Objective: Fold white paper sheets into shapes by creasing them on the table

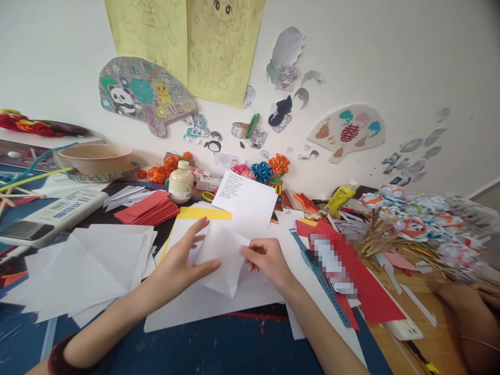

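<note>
The paper [223, 260] lies between the hands above the worktop [234, 346]; the right hand [270, 260] pinches its right edge, while the left hand's [176, 264] fingers spread alongside. It looks white and folded (pointed at the near end).

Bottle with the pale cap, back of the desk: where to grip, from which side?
Probably around the upper body, just under the cap, from above. The bottle stands upright and tapers toward its cap, while the red paper stack lies in front to its left and orange flowers sit behind.
</note>
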The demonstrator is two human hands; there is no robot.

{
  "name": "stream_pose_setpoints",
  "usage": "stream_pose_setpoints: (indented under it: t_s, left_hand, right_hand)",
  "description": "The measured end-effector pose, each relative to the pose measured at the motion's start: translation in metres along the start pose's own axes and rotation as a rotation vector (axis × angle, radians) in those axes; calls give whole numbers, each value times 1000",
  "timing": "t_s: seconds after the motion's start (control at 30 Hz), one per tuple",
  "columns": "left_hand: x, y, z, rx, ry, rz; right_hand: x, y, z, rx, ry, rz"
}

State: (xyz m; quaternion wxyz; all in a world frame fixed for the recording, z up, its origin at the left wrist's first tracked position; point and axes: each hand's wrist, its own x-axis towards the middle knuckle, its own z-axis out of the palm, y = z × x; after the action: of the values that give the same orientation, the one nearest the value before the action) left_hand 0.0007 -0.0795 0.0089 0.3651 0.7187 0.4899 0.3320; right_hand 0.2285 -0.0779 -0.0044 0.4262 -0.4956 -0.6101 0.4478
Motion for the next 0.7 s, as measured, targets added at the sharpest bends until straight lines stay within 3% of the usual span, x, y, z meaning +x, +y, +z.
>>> stream_pose_setpoints:
  t_s: [0.1,0.17,0.47,0.7]
  left_hand:
    - [3,5,2,-334,-135,-225]
    - [3,10,4,-446,-163,-301]
    - [-1,19,10,-622,-135,-410]
    - [-2,19,10,-544,-73,-375]
  right_hand:
    - [-3,-4,0,82,-13,13]
    - [-4,-6,1,119,-24,17]
    - [-4,-7,2,198,-38,45]
    - [-3,-5,4,188,-52,71]
